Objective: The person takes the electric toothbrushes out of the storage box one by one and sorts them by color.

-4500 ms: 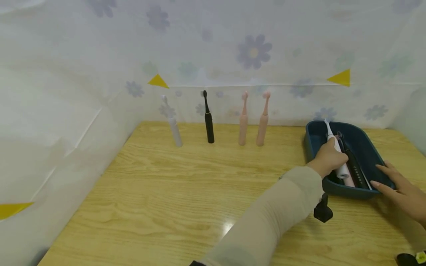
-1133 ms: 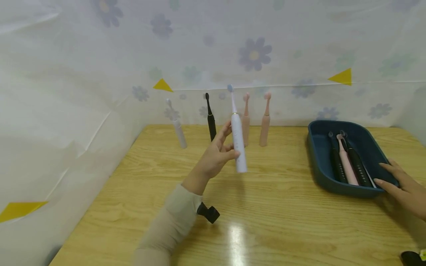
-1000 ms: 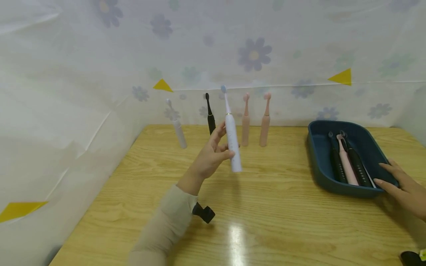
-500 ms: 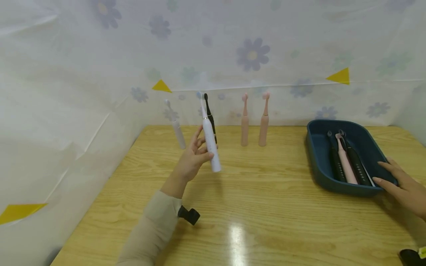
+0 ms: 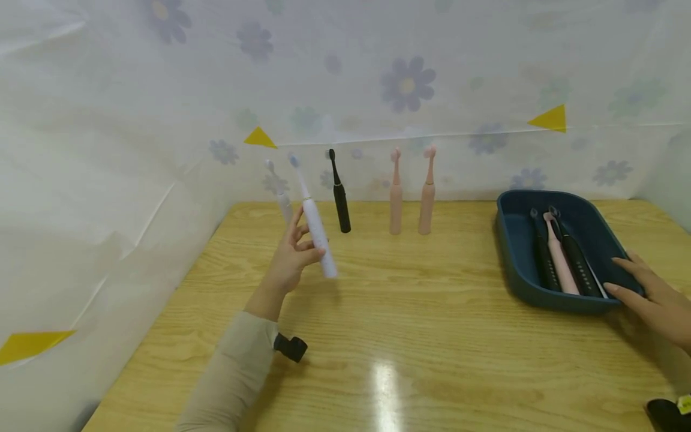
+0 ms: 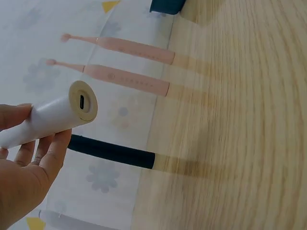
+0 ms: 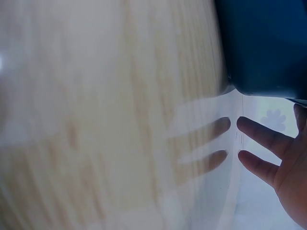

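My left hand (image 5: pixel 288 258) pinches a white electric toothbrush (image 5: pixel 320 234) by its handle, brush head up and tilted left, above the table. In the left wrist view, the handle's base (image 6: pixel 88 106) faces the camera and shows a dark slot. Behind the hand a standing white electric toothbrush (image 5: pixel 283 202) is partly hidden. To its right stand a black electric toothbrush (image 5: pixel 341 207) and two pink ones, the left pink toothbrush (image 5: pixel 396 210) and the right pink toothbrush (image 5: pixel 426 210). My right hand (image 5: pixel 661 306) rests with extended fingers at the right front rim of a dark blue bin (image 5: pixel 572 305).
Inside the bin lie a pink electric toothbrush (image 5: pixel 561 264), black electric toothbrushes (image 5: pixel 579 267) and a thin white edge of something beside them. A flower-patterned sheet (image 5: pixel 459 72) with yellow triangles hangs behind the wooden table (image 5: pixel 421 336) and on its left side.
The left hand has taken the white electric toothbrush out of the bin and carried it left, past the pink and black ones, toward the standing white one. The right hand stays at the bin.
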A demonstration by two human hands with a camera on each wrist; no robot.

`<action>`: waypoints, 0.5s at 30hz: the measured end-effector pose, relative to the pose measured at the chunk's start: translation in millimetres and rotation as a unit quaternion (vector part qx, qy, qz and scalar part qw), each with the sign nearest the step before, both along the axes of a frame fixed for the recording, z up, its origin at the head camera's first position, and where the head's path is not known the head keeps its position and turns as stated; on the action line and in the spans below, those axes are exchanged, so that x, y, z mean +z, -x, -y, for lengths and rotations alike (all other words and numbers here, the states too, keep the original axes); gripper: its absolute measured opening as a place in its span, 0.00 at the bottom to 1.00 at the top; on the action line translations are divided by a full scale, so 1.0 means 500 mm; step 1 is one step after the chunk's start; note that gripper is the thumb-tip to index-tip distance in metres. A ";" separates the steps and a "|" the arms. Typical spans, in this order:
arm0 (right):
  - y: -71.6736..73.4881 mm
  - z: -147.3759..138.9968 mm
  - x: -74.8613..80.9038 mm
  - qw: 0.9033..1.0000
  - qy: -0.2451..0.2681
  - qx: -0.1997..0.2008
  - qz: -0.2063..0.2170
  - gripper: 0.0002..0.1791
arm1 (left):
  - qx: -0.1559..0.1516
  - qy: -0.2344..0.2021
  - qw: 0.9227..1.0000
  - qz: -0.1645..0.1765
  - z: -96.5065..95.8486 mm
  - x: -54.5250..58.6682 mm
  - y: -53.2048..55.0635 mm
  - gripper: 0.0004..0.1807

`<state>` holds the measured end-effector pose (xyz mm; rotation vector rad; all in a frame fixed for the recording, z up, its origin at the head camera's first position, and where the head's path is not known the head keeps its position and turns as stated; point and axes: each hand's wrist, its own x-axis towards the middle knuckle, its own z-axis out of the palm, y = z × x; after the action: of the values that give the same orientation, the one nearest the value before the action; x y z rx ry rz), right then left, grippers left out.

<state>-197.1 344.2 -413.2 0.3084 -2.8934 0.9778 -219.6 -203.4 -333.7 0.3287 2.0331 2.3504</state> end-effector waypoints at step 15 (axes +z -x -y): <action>-0.003 0.001 0.004 1.000 0.006 0.003 0.009 0.35 | 0.111 0.115 0.987 0.023 0.070 -0.007 0.018 0.50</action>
<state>-195.8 343.7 -411.1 0.3079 -2.9033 1.0050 -228.8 -238.3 -337.4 0.0430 2.4000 2.1748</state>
